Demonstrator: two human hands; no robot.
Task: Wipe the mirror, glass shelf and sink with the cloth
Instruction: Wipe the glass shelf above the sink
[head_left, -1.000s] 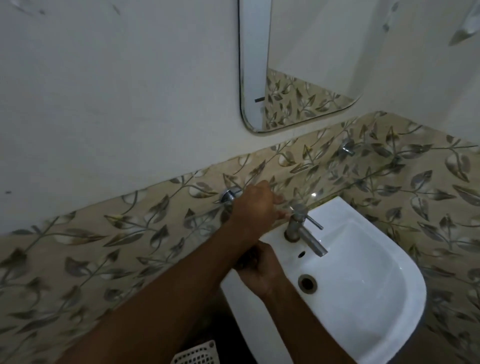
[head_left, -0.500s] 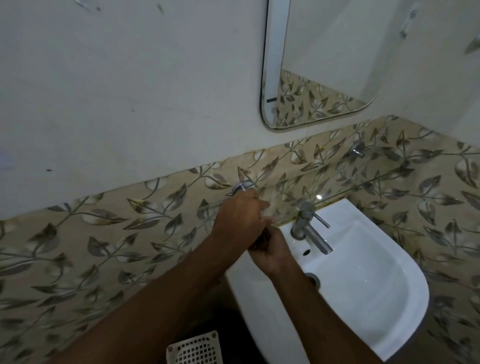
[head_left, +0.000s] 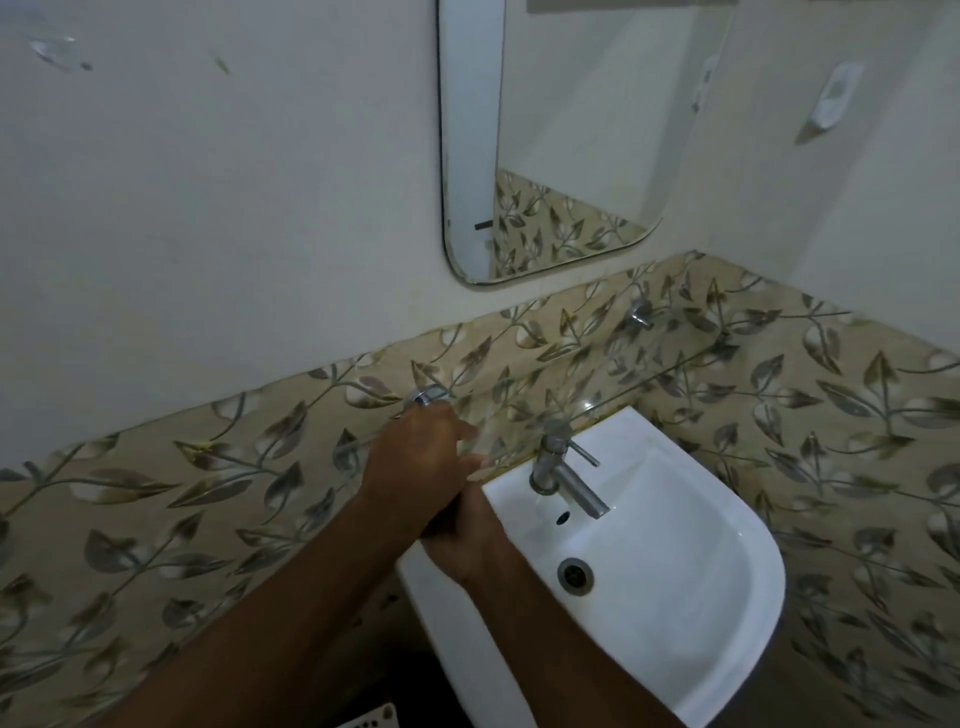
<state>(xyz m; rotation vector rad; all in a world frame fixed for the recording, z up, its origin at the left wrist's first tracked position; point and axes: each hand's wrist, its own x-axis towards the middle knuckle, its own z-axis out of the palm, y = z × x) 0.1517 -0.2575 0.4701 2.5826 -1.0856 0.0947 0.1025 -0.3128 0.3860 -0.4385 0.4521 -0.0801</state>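
i'm looking down at a white sink (head_left: 670, 587) set in the corner against leaf-patterned tiles (head_left: 208, 499). my left hand (head_left: 415, 462) is sitting at the left end of the glass shelf (head_left: 613, 384), just below the chrome bracket (head_left: 427, 395) fixing that end to the tiles, with the fingers curled over the shelf's front edge. my right hand (head_left: 465, 540) is tucked underneath the left one, touching it, at the sink's back left rim. something dark is showing in the gap between the two hands, too hidden to name, so i can't tell where the cloth is. the left grip is looking clenched, but on what i can't tell; the right grip is mostly covered, and i can't tell whether it is clenched or released.

the shelf is running clear and nearly invisible along the tiles to a second bracket (head_left: 640, 313) at the far right. the chrome tap (head_left: 558, 467) is standing on the sink's back edge, just beside my hands, its spout pointing toward the drain (head_left: 575, 575). the mirror (head_left: 550, 140) is hanging on the white wall (head_left: 218, 197) above the shelf, reflecting tiles in its lower part. a white perforated grille (head_left: 371, 717) is showing at the bottom edge.
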